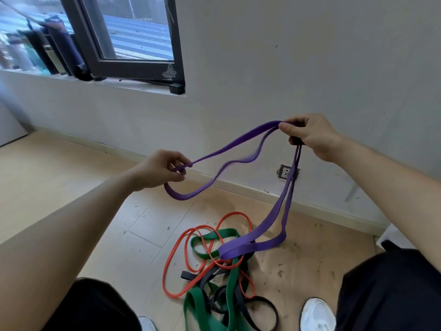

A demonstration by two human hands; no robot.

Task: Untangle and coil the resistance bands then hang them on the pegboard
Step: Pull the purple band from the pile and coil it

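— What have you got hold of?

— The purple band (241,149). My right hand (310,137) pinches one bend of it, my left hand (162,169) pinches another, lower and nearer me.

— And below your grip?

— Its long loop drops from my right hand into the pile on the floor (133,223), crossing the green band (214,237) and the orange band (176,256). Black bands (262,304) lie beneath, between my shoes.
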